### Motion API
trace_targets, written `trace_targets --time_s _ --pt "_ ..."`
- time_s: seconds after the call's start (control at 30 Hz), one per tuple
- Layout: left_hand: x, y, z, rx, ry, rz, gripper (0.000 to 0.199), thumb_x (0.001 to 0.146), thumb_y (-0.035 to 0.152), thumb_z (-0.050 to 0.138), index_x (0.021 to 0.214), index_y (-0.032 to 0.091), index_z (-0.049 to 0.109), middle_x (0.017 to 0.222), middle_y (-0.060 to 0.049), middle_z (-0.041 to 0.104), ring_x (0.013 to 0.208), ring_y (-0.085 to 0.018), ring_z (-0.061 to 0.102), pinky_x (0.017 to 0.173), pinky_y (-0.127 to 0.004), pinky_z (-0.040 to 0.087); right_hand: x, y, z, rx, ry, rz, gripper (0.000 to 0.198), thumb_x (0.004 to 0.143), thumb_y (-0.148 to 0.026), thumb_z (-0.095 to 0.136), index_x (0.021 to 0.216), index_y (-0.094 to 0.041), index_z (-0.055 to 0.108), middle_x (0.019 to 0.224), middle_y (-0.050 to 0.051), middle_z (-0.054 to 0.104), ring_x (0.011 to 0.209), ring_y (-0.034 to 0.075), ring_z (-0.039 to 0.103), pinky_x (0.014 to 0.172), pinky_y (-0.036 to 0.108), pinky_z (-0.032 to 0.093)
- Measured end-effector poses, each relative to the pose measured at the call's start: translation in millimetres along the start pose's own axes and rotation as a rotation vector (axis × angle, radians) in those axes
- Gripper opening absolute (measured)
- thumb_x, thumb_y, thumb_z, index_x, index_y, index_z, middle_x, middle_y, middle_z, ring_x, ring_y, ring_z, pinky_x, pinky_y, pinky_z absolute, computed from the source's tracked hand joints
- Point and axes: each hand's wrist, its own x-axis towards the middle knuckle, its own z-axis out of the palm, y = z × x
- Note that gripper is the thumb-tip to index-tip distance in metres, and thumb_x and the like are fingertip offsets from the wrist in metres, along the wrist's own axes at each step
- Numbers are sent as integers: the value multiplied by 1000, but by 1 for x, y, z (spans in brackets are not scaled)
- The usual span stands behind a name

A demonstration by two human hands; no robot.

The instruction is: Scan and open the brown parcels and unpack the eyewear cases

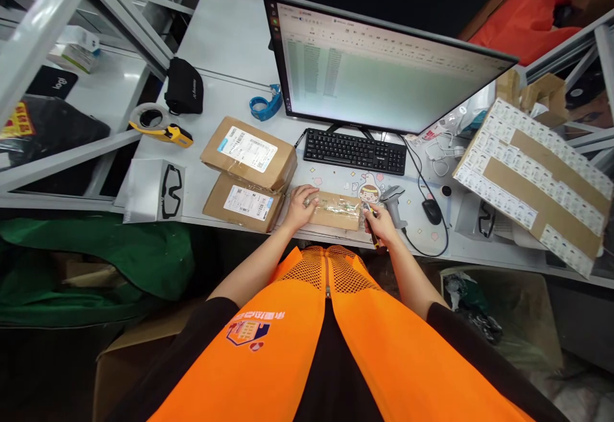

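A small taped cardboard box (336,211) lies at the desk's front edge. My left hand (302,206) grips its left end with curled fingers. In my right hand (380,224) is a utility knife (374,235) with a dark and yellow handle, closed in the fingers. The knife's tip is at the box's right end; whether it touches the tape I cannot tell. Left of my left hand, a larger labelled carton (252,153) sits against another labelled carton (242,203). Just right of the knife stands a grey barcode scanner (394,203).
Behind the box are a keyboard (355,151) and a monitor (384,70). A mouse (432,211) and its cable lie to the right, near a label-covered cardboard sheet (537,185). A yellow tape dispenser (165,131) and a blue one (267,103) stand at the left.
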Motion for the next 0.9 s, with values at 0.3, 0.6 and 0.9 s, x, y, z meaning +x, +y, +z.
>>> trace_targets --time_s 0.3,0.6,0.9 --pt "0 -2 5 2 34 -32 30 97 24 69 125 23 78 134 -11 73 131 -30 63 121 -50 49 3 0 -6 -51 -102 -11 52 92 -52 70 130 -16 71 59 -5 57 47 14 53 47 25 48" --pt "3 0 8 -6 35 -48 28 96 24 69 121 22 80 130 -11 76 128 -30 64 119 -50 51 -40 25 5 -46 -153 55 70 92 -50 70 154 -17 62 57 -7 58 47 15 56 47 25 49" --pt "9 5 -1 -92 -22 -12 41 95 20 63 134 22 75 148 -12 70 143 -28 61 130 -52 43 -52 27 -35 -258 -27 -19 45 95 -53 64 123 -18 69 62 0 65 54 23 63 57 34 53"
